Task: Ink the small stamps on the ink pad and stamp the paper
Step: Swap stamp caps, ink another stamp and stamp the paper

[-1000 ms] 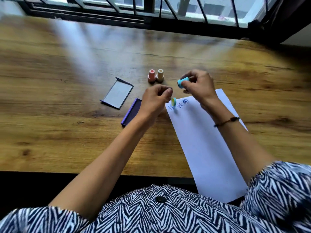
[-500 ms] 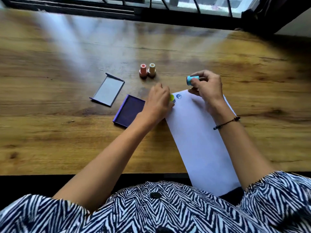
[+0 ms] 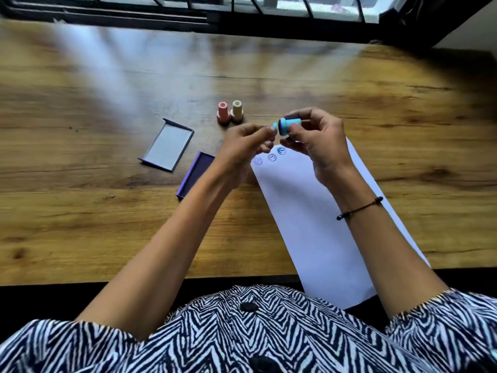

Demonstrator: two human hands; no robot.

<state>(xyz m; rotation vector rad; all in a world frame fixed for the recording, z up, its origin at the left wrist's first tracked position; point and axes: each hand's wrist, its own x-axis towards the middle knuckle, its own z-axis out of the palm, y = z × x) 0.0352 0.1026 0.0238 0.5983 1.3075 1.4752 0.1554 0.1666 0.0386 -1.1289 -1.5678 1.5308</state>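
Half a second ago your left hand (image 3: 243,146) was down on the top edge of the paper (image 3: 317,224) with a yellow-green stamp pressed there, hiding two of the prints; now you have lifted it off the sheet and brought it up toward your right hand (image 3: 317,141), and both hover above the desk (image 3: 80,211) just over the paper's far end. Your right fingers (image 3: 297,127) are closed on the blue stamp (image 3: 286,125), held on its side with its wider end pointing left, as before, though it now sits lower and nearer the middle. Your left fingers are curled tight with the tips pinched right at that end of the blue stamp; whether they hold the yellow-green stamp or a small cap I cannot tell, since only a sliver of pale blue shows at the fingertips. Three round blue prints (image 3: 272,157) are now uncovered in a row along the paper's top edge. The ink pad (image 3: 195,175) lies open just left of the paper, partly hidden again under your left wrist, with its lid (image 3: 168,145) further left. The pink stamp (image 3: 223,112) and the cream stamp (image 3: 237,111) stand upright side by side, unmoved, beyond your hands.
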